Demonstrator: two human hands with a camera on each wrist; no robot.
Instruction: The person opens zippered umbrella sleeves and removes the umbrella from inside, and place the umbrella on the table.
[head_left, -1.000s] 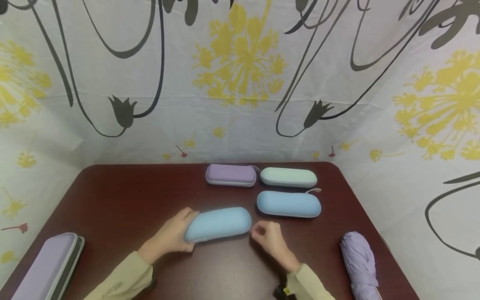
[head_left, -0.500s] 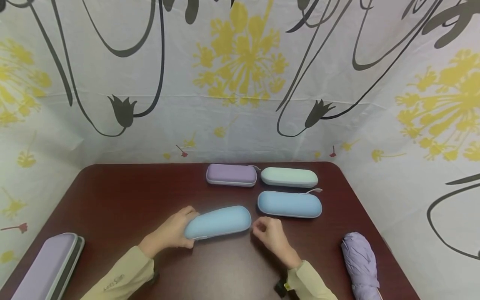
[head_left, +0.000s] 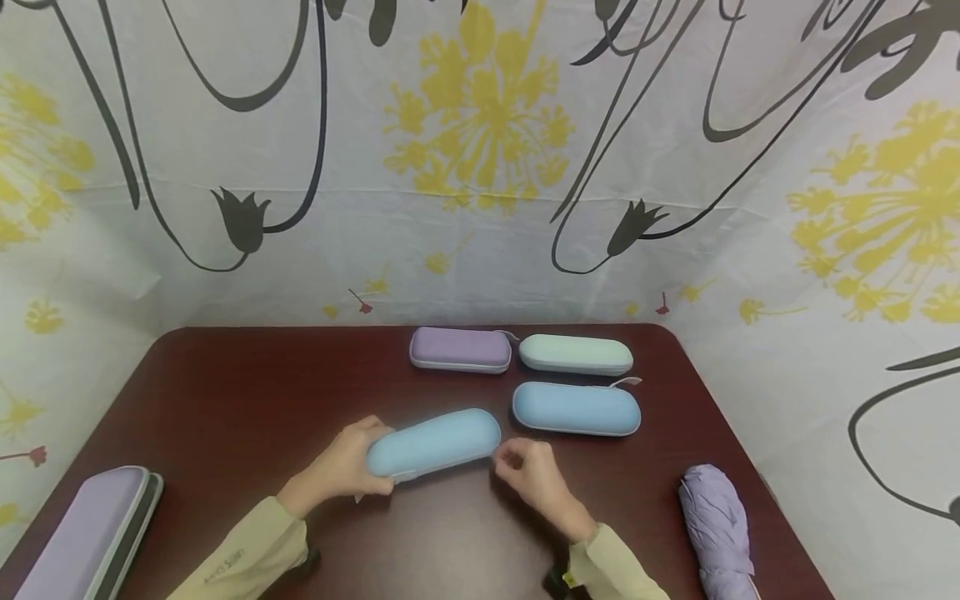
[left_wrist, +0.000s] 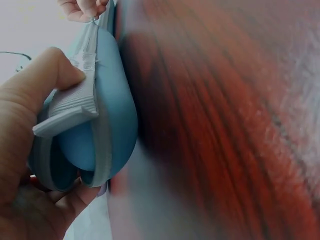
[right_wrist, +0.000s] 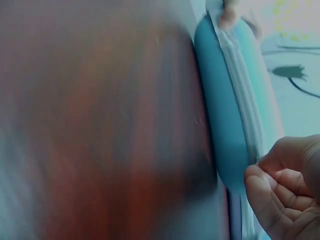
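Note:
A light blue zip case (head_left: 438,443) is tilted a little over the middle of the table. My left hand (head_left: 343,467) grips its left end, with the thumb (left_wrist: 52,75) pressing on the grey strip along the zip. In the left wrist view, the near end of the case gapes between its two grey edges, and a grey fabric tab (left_wrist: 65,121) sticks out there. At the opposite end, my right hand (head_left: 538,482) pinches the zip pull (right_wrist: 257,163) between thumb and forefinger; the fingertips mostly hide it.
Behind lie a purple case (head_left: 461,350), a mint green case (head_left: 576,354) and another blue case (head_left: 576,408). A lavender case (head_left: 86,533) lies at the left edge, a folded lavender umbrella (head_left: 716,529) at the right. A patterned cloth (head_left: 480,275) hangs behind the table.
The held blue case has tilted slightly more, its right end rising. My right hand has shifted slightly left with it. A pale tab now shows below the left hand.

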